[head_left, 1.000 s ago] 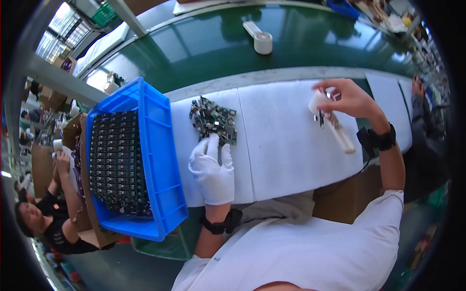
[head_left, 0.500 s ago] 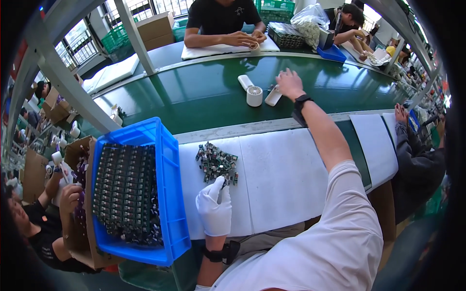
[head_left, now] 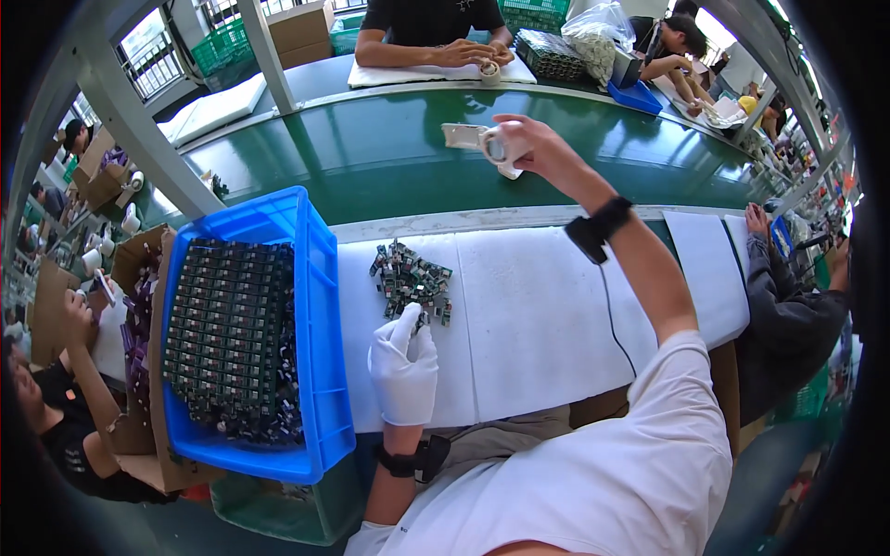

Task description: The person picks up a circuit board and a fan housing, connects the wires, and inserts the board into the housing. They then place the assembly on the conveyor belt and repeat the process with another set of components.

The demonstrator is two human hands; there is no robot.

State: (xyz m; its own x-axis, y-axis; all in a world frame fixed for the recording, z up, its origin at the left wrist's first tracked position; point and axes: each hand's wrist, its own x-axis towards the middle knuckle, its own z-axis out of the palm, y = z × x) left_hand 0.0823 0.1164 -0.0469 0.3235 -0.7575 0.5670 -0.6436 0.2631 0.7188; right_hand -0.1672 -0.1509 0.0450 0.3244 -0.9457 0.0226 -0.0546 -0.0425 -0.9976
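My bare right hand (head_left: 533,148) is closed on a white handheld fan (head_left: 465,136) over the green conveyor belt. The fan's handle points left, and its round head lies by my fingers. Beneath that hand a second white piece (head_left: 509,172) shows only in part. My left hand (head_left: 404,366), in a white glove, is at the near edge of a loose pile of small green circuit boards (head_left: 409,278). Its thumb and forefinger pinch a small circuit board (head_left: 422,321), mostly hidden by the fingers.
A blue crate (head_left: 324,343) packed with rows of circuit boards stands left of the white mat (head_left: 547,315). Beside it is a cardboard box (head_left: 162,371). Across the green belt (head_left: 371,157) a person works on a round part (head_left: 489,71). A thin cable (head_left: 610,310) hangs from my right wristband.
My right hand has closed on a fan and lifted it, moving slightly left. The left hand stays at the pile. The whole view has shifted a little.
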